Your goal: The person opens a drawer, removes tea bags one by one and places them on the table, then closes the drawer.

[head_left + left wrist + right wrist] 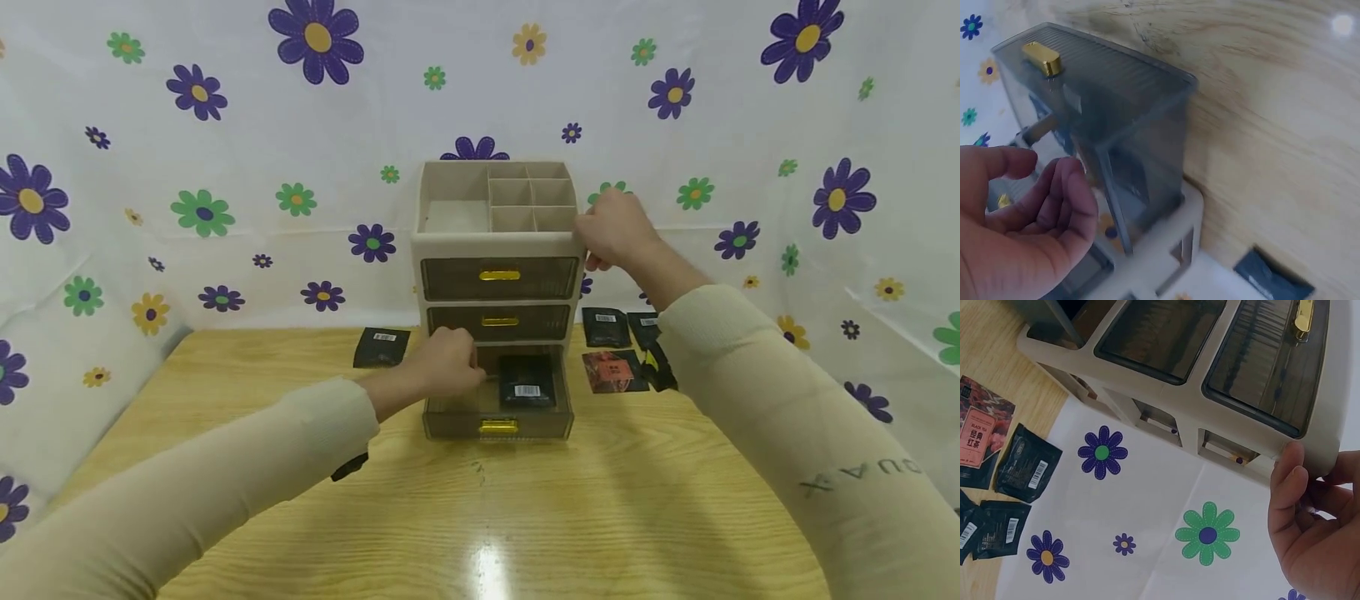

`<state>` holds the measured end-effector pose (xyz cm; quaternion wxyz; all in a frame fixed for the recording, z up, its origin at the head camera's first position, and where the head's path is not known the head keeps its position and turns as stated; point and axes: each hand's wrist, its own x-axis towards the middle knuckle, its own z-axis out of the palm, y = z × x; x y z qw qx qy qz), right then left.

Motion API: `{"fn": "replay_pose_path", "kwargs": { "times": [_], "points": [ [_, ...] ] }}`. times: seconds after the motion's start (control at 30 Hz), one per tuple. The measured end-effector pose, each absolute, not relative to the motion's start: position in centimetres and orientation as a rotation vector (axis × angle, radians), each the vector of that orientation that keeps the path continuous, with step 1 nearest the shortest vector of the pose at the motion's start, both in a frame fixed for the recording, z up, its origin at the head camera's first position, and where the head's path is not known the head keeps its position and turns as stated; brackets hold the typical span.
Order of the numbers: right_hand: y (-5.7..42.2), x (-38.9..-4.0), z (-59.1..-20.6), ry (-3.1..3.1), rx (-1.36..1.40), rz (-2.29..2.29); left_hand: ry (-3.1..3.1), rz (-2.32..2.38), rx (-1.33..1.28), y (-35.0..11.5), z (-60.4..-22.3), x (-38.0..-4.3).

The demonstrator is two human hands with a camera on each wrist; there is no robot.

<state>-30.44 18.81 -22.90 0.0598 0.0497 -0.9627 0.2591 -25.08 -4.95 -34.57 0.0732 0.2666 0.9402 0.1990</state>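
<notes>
A beige desktop drawer organizer (495, 244) stands on the table, its bottom drawer (450, 427) pulled out. Inside that drawer lies a black tea packet (525, 375) with a white barcode label. My left hand (444, 364) is over the drawer's left part; in the left wrist view its fingers bend loosely, thumb apart, with nothing between them. My right hand (618, 229) grips the organizer's upper right edge, and its fingers (1289, 481) lie against the side wall in the right wrist view. The top drawer (540, 277) and middle drawer (540, 322) are closed.
To the right lie black packets (606, 327) and a red-printed black tea packet (607, 371), partly behind my right sleeve. Another black packet (381, 347) lies left of the organizer. Behind the wooden table (375, 517) hangs a flowered cloth (247, 150).
</notes>
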Motion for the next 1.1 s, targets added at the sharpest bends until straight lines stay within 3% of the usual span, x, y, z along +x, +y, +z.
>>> {"fn": "replay_pose_path", "kwargs": {
  "times": [0.5, 0.77, 1.1],
  "points": [
    [18.9, -30.4, -22.9, -2.934, 0.157, 0.736, 2.632, 0.297, 0.416, 1.5, -37.1, -27.8],
    [19.0, -30.5, -22.9, -2.932, 0.163, 0.718, 2.687, 0.076, 0.475, 2.1, -37.3, -27.6],
    [19.0, -30.5, -23.0, -2.932, 0.157, 0.740, 2.451, 0.737, 0.121, 1.3, -37.6, -27.7]
  ]
}}
